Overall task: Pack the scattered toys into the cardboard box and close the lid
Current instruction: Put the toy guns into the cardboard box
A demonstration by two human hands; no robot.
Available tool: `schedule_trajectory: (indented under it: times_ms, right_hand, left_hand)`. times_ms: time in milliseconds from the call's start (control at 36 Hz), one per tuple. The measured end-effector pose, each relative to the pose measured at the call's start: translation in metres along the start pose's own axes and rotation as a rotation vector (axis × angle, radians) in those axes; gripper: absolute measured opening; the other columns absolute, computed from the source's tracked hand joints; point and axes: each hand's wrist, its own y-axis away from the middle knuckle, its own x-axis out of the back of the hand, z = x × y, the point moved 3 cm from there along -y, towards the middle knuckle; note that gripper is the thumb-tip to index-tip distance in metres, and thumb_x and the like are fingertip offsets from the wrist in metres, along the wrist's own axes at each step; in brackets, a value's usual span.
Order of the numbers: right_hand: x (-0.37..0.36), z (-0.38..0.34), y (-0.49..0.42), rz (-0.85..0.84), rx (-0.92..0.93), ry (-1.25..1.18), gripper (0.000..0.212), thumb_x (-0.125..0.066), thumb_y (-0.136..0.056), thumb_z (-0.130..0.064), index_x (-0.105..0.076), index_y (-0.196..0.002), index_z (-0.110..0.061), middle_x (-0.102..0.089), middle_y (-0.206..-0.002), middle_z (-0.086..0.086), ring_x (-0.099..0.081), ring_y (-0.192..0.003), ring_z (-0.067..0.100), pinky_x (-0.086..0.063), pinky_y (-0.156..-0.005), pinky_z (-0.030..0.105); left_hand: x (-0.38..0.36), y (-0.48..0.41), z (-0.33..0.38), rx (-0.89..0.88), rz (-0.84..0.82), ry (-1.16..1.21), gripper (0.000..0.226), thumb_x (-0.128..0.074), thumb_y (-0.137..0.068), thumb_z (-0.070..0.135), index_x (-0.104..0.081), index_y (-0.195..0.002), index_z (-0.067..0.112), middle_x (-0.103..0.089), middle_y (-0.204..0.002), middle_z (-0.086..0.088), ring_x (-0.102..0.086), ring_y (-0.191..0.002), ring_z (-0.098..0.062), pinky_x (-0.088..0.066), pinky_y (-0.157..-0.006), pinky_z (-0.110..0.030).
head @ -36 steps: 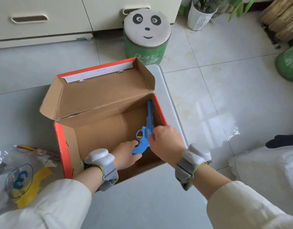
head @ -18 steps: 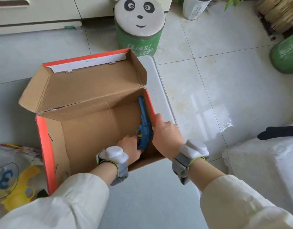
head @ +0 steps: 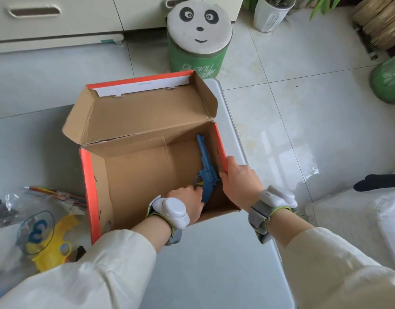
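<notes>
Left hand [head: 187, 198] grips toy gun [head: 205, 172], barrel pointing away.

A: The cardboard box [head: 147, 112] is looking brown and dull. The blue toy gun [head: 207, 175] is looking like smooth plastic.
B: The floor tiles [head: 303, 112] are shining, and the clear plastic bag [head: 11, 210] is looking crinkly.

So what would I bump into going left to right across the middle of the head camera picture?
bagged yellow toy → cardboard box, at its orange left wall → blue toy revolver inside it → right hand on the box's right wall
</notes>
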Motion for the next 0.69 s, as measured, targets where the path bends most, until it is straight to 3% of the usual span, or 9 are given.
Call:
schedule_trajectory:
  times_ms: [111, 222, 361, 528, 695]
  right_hand:
    - [0.009, -0.012, 0.007, 0.114, 0.027, 0.086, 0.037, -0.046, -0.095, -0.025, -0.036, -0.126, -0.009, -0.05, -0.119, 0.01, -0.048, -0.108, 0.03, -0.044, -0.08, 0.038]
    - [0.017, -0.044, 0.021, 0.241, 0.157, 0.129, 0.035, -0.05, -0.087, -0.01, -0.044, -0.122, -0.005, -0.048, -0.122, 0.012, -0.045, -0.109, 0.032, -0.045, -0.086, 0.04]
    - [-0.001, -0.076, 0.039, 0.15, 0.284, 0.085, 0.031, -0.046, -0.088, -0.007, -0.051, -0.119, -0.002, -0.053, -0.112, 0.013, -0.05, -0.104, 0.033, -0.046, -0.083, 0.044]
    - [-0.033, -0.125, 0.067, 0.025, 0.269, -0.02, 0.036, -0.048, -0.088, -0.012, -0.049, -0.123, -0.005, -0.055, -0.114, 0.013, -0.051, -0.108, 0.033, -0.045, -0.085, 0.041]
    - [-0.055, -0.191, 0.088, 0.071, 0.306, -0.115, 0.034, -0.049, -0.088, -0.013, -0.053, -0.12, -0.006, -0.062, -0.109, 0.013, -0.059, -0.097, 0.033, -0.048, -0.08, 0.04]
  left_hand:
    - [0.017, 0.019, -0.015, -0.044, -0.006, 0.048, 0.035, -0.036, -0.099, 0.031, -0.045, -0.129, 0.017, -0.048, -0.125, -0.006, -0.052, -0.114, -0.028, -0.044, -0.085, -0.037]
    - [0.036, 0.05, -0.045, -0.048, 0.067, 0.135, 0.034, -0.034, -0.099, 0.027, -0.048, -0.129, 0.02, -0.051, -0.125, -0.006, -0.052, -0.114, -0.031, -0.044, -0.088, -0.037]
    - [0.04, 0.085, -0.089, -0.038, 0.258, 0.188, 0.029, -0.034, -0.097, 0.024, -0.055, -0.115, 0.019, -0.057, -0.114, -0.001, -0.057, -0.101, -0.027, -0.046, -0.075, -0.033]
    - [0.026, 0.132, -0.149, -0.012, 0.489, 0.27, 0.018, -0.042, -0.095, 0.025, -0.058, -0.099, 0.017, -0.063, -0.1, 0.0, -0.059, -0.094, -0.027, -0.045, -0.069, -0.035]
    - [-0.004, 0.178, -0.212, 0.07, 0.459, 0.286, 0.017, -0.043, -0.094, 0.027, -0.05, -0.106, 0.018, -0.062, -0.106, -0.001, -0.06, -0.094, -0.032, -0.045, -0.07, -0.036]
